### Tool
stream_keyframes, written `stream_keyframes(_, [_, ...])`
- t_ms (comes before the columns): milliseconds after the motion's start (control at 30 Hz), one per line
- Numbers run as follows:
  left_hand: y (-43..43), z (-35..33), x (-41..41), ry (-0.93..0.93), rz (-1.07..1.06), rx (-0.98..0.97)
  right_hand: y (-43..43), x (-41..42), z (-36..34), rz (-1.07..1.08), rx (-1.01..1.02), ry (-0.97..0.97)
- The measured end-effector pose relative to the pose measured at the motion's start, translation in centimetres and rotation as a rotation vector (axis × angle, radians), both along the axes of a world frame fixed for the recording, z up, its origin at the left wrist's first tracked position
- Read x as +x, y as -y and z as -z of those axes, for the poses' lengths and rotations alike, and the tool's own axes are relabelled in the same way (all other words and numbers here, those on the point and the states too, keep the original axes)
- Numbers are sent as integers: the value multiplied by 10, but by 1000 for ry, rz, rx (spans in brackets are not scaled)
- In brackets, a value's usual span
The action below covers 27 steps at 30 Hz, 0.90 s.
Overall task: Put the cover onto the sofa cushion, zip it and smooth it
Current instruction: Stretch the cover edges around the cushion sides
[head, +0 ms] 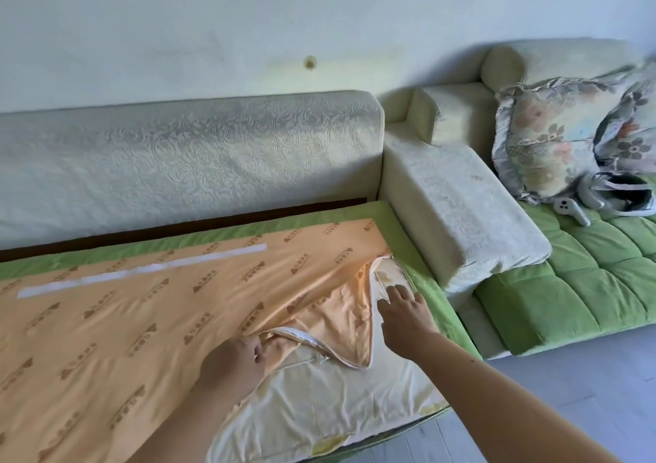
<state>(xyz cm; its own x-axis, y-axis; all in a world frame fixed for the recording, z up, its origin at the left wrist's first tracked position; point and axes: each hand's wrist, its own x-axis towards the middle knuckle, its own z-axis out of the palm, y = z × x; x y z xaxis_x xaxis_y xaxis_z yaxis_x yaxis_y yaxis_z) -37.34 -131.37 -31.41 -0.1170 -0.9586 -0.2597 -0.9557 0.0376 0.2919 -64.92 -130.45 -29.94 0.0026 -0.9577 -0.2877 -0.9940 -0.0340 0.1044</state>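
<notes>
The left hand [232, 363] pinches the orange cover [142, 306] at its open zipper edge [309, 338], fingers curled round a bunched fold. The right hand [404, 312] is released, fingers stretched flat over the cream sofa cushion [319, 409] just beside the cover's far opening; I cannot tell whether it presses down. The cover lies over most of the cushion, whose near right corner is bare. A white strip [142, 271] runs along the cover's top. Both rest on a green pad [431, 290] between the backrest [177, 157] and the armrest [458, 207]. Beyond lie a floral pillow [546, 136], a headset [617, 193] and a controller [571, 210].
</notes>
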Motion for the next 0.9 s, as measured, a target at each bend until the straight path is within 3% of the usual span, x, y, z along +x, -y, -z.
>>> stream_keyframes(267, [-16, 52, -44, 34, -230, -61, 11, -28, 65, -221, 51, 27])
stream_keyframes(667, [-10, 228, -59, 48, -253, -190, 11, -17, 239, -384, 84, 59])
stream_keyframes(833, [16, 285, -48, 169, -266, -408, 16, -10, 307, -532, -238, 257])
stream_keyframes(900, [35, 295, -39, 270, -259, -363, 30, -15, 317, -589, -387, 254])
